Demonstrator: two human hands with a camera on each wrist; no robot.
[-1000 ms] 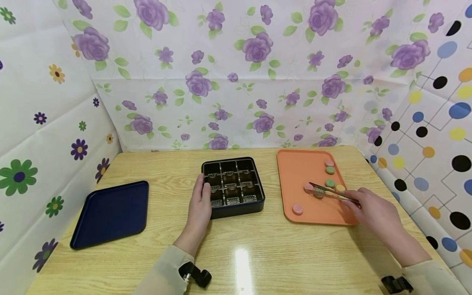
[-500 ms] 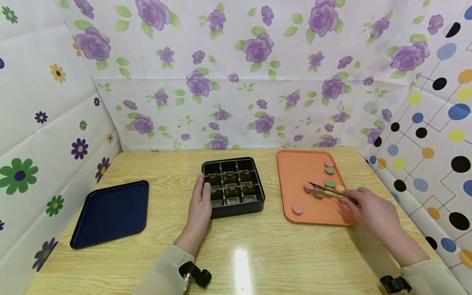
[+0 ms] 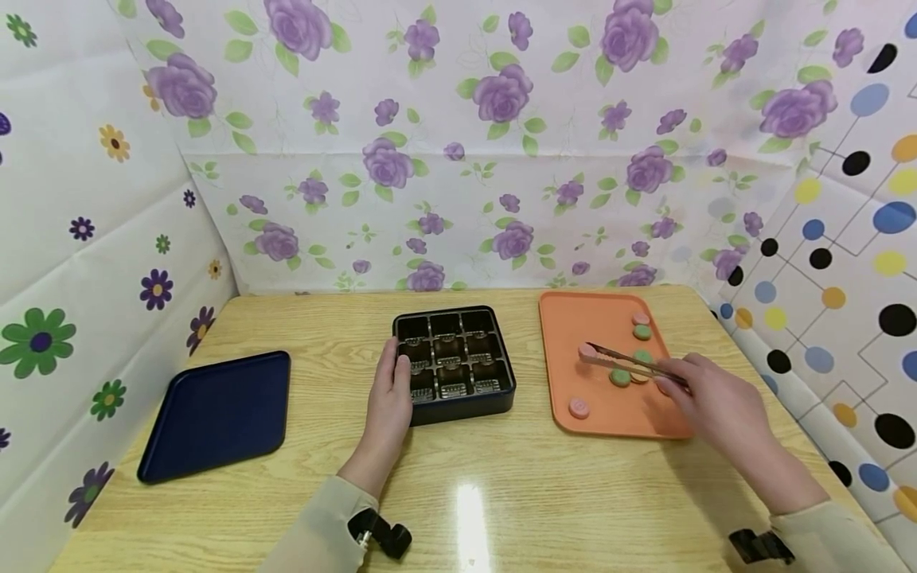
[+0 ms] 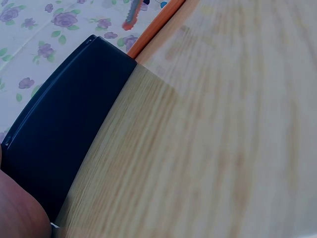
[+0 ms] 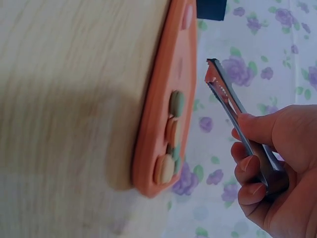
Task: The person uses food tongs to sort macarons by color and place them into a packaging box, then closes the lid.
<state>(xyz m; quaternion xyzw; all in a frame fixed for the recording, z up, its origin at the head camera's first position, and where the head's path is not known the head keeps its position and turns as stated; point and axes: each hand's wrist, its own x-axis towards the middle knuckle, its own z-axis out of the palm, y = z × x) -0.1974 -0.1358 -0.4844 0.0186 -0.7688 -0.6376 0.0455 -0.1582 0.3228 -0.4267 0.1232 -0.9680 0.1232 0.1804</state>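
Blue tray [image 3: 215, 414]: lies flat at the left of the bench [image 3: 458, 485], well apart from the hands and untouched.

Left hand [image 3: 390, 398]: fingers straight, pressed flat against the left wall of the black divided box [image 3: 453, 362]. In my judgement this contact steadies the box against sliding. The left wrist view shows only that dark wall [image 4: 64, 134] and bare wood. The box has nine compartments; what lies in them, if anything, cannot be made out.

Orange tray [image 3: 573, 326]: sits right of the box, close but apart from it. It carries round flat sweets in pink, green and yellow; one pink piece [image 3: 578, 408] lies alone near the front left corner.

Right hand [image 3: 709, 398]: fingers and thumb curled round metal tongs [image 3: 630, 362], squeezing them. The serrated tips clamp a pink sweet [image 3: 587, 350], raised clear of the tray surface, above its middle. The right wrist view shows the piece [image 5: 213, 75] as a thin pink sliver held edgewise between the tips, well off the tray [image 5: 158, 114].
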